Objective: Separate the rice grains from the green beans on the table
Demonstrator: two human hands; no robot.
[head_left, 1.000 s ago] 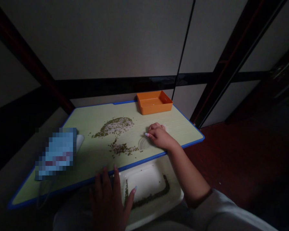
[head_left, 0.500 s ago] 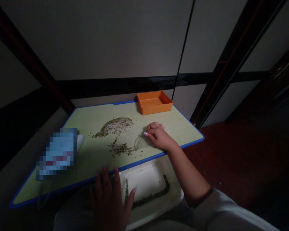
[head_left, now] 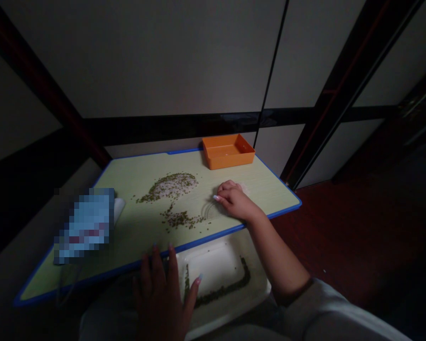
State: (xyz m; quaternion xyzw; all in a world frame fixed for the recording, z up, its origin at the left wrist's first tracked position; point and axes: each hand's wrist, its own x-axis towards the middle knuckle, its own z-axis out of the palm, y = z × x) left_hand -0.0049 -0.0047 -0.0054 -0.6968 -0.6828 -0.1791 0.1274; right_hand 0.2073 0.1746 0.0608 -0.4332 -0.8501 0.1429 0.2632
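Note:
My right hand [head_left: 233, 201] rests on the right part of the pale yellow tabletop [head_left: 128, 175], fingers curled under the palm. Whether anything is inside them is hidden. Beside its thumb shows a faint clear curved rim [head_left: 206, 208], its kind unclear. A little patch of pale grains [head_left: 244, 188] lies just past the knuckles. Left of this hand is a heap of white grains mixed with green beans [head_left: 173, 186], with a smaller scatter of green beans [head_left: 181, 219] nearer me. My left hand [head_left: 163, 289] is spread at the table's front edge, in shadow, beside a white basin [head_left: 227, 315].
An orange open box [head_left: 230, 161] stands at the table's back right. Green beans [head_left: 227, 290] line the basin's inner edge below the tabletop. A blurred blue-and-white packet [head_left: 88, 227] lies at the left. Cabinet panels [head_left: 170, 61] rise behind the table.
My right hand has shifted very slightly to the right, the clear rim along with it. My left hand and the heaps look the same.

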